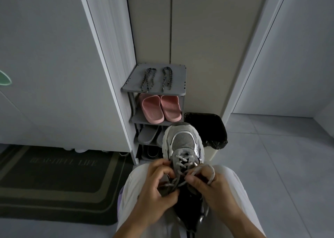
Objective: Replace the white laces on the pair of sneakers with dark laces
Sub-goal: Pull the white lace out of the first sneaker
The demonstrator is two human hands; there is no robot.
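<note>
Partly behind left hand [156, 190] and right hand [211, 188], white laces [181, 159].

Both forearms are extended forward from the bottom edge, close together over the lap. Left hand [159, 185] is curled, thumb and fingers pinched on the white lace [182, 158]. Right hand [213, 189] is likewise pinched on lace.

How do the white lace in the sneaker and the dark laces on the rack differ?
The white lace is threaded in the sneaker; the dark laces lie free on the shoe rack. The white lace looks flat, the dark laces twisted like rope. Left hand and right hand hold the white lace; the dark laces lie untouched.
</note>
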